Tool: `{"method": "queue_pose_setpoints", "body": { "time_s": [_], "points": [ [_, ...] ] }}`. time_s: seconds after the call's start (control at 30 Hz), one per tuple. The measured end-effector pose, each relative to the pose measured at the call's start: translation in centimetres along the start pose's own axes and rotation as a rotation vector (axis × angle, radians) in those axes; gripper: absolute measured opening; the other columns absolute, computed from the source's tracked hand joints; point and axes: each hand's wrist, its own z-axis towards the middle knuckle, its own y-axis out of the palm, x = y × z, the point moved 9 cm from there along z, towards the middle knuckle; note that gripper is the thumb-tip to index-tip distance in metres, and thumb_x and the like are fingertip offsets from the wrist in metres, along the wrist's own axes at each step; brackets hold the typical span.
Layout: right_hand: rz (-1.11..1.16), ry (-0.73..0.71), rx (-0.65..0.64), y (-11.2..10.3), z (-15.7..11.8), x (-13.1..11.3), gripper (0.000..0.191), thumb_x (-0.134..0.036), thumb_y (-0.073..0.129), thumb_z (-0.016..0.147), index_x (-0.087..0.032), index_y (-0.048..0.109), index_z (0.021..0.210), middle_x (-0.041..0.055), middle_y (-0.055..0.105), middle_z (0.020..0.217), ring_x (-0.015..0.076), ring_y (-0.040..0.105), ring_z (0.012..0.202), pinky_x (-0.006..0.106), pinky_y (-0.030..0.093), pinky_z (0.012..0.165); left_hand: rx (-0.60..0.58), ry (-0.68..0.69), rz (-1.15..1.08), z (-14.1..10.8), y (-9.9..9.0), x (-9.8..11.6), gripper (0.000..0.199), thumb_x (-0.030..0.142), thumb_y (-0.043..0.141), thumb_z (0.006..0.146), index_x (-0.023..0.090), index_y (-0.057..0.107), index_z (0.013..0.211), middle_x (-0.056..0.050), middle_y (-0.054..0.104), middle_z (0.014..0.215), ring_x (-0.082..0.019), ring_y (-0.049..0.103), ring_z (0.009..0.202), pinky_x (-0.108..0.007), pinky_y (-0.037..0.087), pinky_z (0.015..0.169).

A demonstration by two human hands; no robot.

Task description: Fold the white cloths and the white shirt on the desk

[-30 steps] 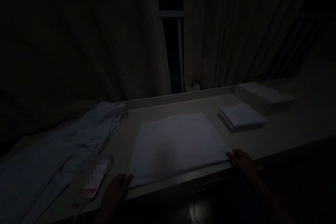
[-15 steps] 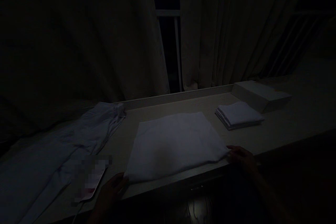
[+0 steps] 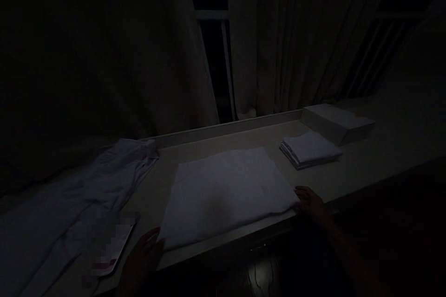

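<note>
A white cloth lies spread in a flat four-sided shape near the front edge of the desk. At its near left corner, my left hand has its fingers closed on the edge. My right hand pinches the near right corner between thumb and fingers. The dim light hides how many layers the cloth has. Beyond my right hand sits a small, neatly folded stack of white cloth.
Rumpled white garments cover the desk's left side. A phone-like device, partly blurred out, lies beside them. At the back right stands a pale box. Dark curtains hang behind the desk's raised back edge.
The view has shifted slightly, so most things appear farther left. Both hands stay at the near corners of the cloth, which keeps nearly the same shape.
</note>
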Motion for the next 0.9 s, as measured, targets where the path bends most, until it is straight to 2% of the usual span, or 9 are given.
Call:
{"method": "queue_pose_setpoints", "body": {
  "time_s": [0.17,0.27,0.37,0.5,0.63,0.73,0.9],
  "points": [
    [0.077,-0.001,-0.183,1.3,-1.0,-1.2,0.072,-0.041,0.073,0.067,-0.022,0.048,0.131,0.0122,0.07,0.11,0.0287,0.069,0.095,0.039,0.054,0.079,-0.029,-0.055,-0.132,0.1,0.4,-1.1,0.051,0.059,0.063,0.061,0.026,0.066,0.098,-0.008,0.075,0.093,-0.029,0.071,0.089,-0.034,0.058,0.07],
    [-0.027,0.0,-0.241,2.2,-1.3,-1.6,0.078,-0.042,0.073,0.067,-0.02,0.044,0.136,0.0115,0.071,0.106,0.0275,0.07,0.088,0.037,0.054,0.073,0.004,0.102,-0.125,0.3,-0.1,0.1,0.045,0.06,0.06,0.063,0.025,0.067,0.089,-0.008,0.075,0.091,-0.027,0.071,0.086,-0.034,0.058,0.07],
    [-0.096,0.018,-0.168,2.1,-1.1,-1.4,0.073,-0.044,0.068,0.072,-0.016,0.044,0.135,0.01,0.073,0.097,0.0261,0.07,0.083,0.035,0.054,0.069,0.04,0.198,-0.087,0.4,-0.5,0.6,0.04,0.06,0.057,0.066,0.024,0.066,0.082,-0.007,0.075,0.087,-0.026,0.072,0.081,-0.035,0.058,0.069],
    [-0.103,0.009,0.001,0.8,-0.9,-0.9,0.065,-0.049,0.062,0.076,-0.016,0.049,0.129,0.0097,0.073,0.095,0.0254,0.07,0.085,0.035,0.054,0.072,0.046,0.094,-0.024,0.5,0.0,-0.7,0.035,0.055,0.055,0.069,0.025,0.065,0.086,-0.006,0.075,0.083,-0.026,0.071,0.077,-0.035,0.057,0.065],
    [-0.166,-0.036,0.07,0.2,-1.0,-0.9,0.064,-0.05,0.061,0.076,-0.016,0.051,0.128,0.0054,0.071,0.083,0.0229,0.068,0.076,0.034,0.052,0.067,0.053,0.004,0.008,0.3,0.5,-1.8,0.04,0.053,0.057,0.069,0.024,0.064,0.096,-0.006,0.075,0.085,-0.027,0.071,0.079,-0.035,0.056,0.065],
    [-0.246,-0.055,0.072,0.0,-1.0,-1.0,0.065,-0.049,0.062,0.074,-0.015,0.052,0.129,0.0022,0.069,0.074,0.0211,0.065,0.068,0.033,0.051,0.064,0.036,-0.031,0.011,0.2,1.0,-2.4,0.047,0.055,0.058,0.069,0.023,0.063,0.102,-0.007,0.074,0.088,-0.027,0.071,0.081,-0.035,0.056,0.067],
    [-0.214,-0.008,-0.009,0.1,-0.9,-0.3,0.069,-0.047,0.064,0.071,-0.016,0.051,0.131,0.0067,0.072,0.086,0.0242,0.068,0.077,0.035,0.052,0.068,-0.03,-0.062,0.023,0.1,2.3,-3.5,0.057,0.061,0.057,0.072,0.022,0.058,0.113,-0.008,0.074,0.092,-0.027,0.071,0.085,-0.035,0.055,0.071]
  ]
}}
